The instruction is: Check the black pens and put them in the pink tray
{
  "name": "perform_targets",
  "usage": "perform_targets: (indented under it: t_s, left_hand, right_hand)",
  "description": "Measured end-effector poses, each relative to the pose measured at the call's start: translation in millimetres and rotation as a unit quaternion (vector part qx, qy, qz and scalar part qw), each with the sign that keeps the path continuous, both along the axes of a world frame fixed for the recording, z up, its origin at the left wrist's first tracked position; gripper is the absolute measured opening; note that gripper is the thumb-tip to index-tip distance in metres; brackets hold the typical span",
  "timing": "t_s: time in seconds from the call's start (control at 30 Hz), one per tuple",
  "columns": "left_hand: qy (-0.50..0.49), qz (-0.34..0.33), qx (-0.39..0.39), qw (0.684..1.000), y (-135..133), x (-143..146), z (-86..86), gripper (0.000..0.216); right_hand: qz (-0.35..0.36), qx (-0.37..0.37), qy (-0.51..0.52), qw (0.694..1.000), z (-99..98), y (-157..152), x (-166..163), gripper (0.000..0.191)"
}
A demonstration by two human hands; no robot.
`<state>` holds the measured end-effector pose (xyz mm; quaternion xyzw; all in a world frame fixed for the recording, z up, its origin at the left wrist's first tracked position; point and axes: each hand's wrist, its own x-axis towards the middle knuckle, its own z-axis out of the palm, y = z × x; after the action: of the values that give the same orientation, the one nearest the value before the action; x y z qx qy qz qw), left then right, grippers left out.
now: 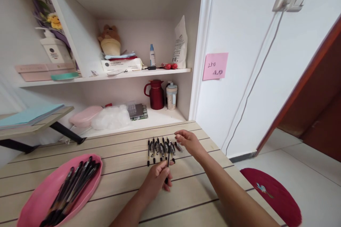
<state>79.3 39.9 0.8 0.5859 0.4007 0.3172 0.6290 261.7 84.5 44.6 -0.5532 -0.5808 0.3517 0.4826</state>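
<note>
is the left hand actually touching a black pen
Touching: the head view shows the left hand closed around a black pen, part of it sticking out past the hand.

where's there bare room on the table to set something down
Bare tabletop lies between the pink tray and the row of black pens, also between the forearms. It's crowded around that row, where left hand and right hand are.

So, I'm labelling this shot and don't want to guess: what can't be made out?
All in the head view:
Pink tray: near end cut off by the bottom edge.
Pens in it: exact count, as they overlap.
Held pen: partly covered by the left hand.
Caps on the table: any lettering, too small.
</note>
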Motion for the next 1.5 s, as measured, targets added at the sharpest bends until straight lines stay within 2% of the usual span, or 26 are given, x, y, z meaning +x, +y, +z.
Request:
perform_targets:
  t_s: [0.07, 0.17, 0.27, 0.37, 0.5, 0.57, 0.63, 0.7, 0.77, 0.93, 1.27, 1.5]
  left_hand:
    - [-0.002, -0.004, -0.002, 1.000, -1, 0, 1.1, 0.045]
    - [0.000, -0.002, -0.002, 1.000, -1, 0, 2.1, 0.045]
    - [0.003, 0.001, -0.004, 1.000, -1, 0, 2.0, 0.044]
    - [0.002, -0.004, -0.005, 1.000, 0, 0, 1.0, 0.044]
    - [0.009, -0.012, 0.003, 1.000, 1, -1, -0.1, 0.045]
    - [0.017, -0.018, 0.006, 1.000, 1, -1, -0.6, 0.044]
    - [0.023, -0.022, 0.009, 0.999, 1, -1, -1.8, 0.043]
    - [0.025, -0.022, 0.013, 0.999, 1, -1, -3.7, 0.043]
    - [0.024, -0.020, 0.016, 0.999, 1, -1, -6.1, 0.043]
    - [0.016, -0.020, 0.019, 0.999, 2, -1, -9.5, 0.043]
    - [0.010, -0.026, 0.017, 0.999, 2, -1, -10.3, 0.039]
    - [0.016, -0.025, 0.021, 0.999, 1, 0, -11.2, 0.032]
  right_hand:
    - [-0.074, 0.030, -0.149, 0.986, -5.7, 5, 11, 0.023]
    - [-0.093, 0.008, -0.316, 0.944, -18.5, 8, 15, 0.022]
    - [-0.076, -0.027, -0.389, 0.918, -31.8, 8, 8, 0.023]
    - [-0.074, -0.022, -0.415, 0.906, -39.5, 8, 3, 0.025]
    - [-0.114, -0.051, -0.318, 0.940, -34.8, 12, 10, 0.011]
    - [-0.088, -0.054, -0.204, 0.974, -25.7, 13, 14, 0.008]
    - [-0.036, -0.042, -0.034, 0.998, -13.5, 12, 14, 0.015]
    - [0.010, -0.019, 0.135, 0.991, 0.0, 6, 9, 0.026]
    - [0.031, 0.003, 0.207, 0.978, 12.5, -1, 2, 0.035]
    - [0.053, 0.025, 0.185, 0.981, 26.0, -12, -11, 0.031]
    - [0.127, -0.047, 0.051, 0.989, 12.5, -12, -18, 0.008]
    - [0.134, -0.050, 0.045, 0.989, 9.2, -14, -22, 0.005]
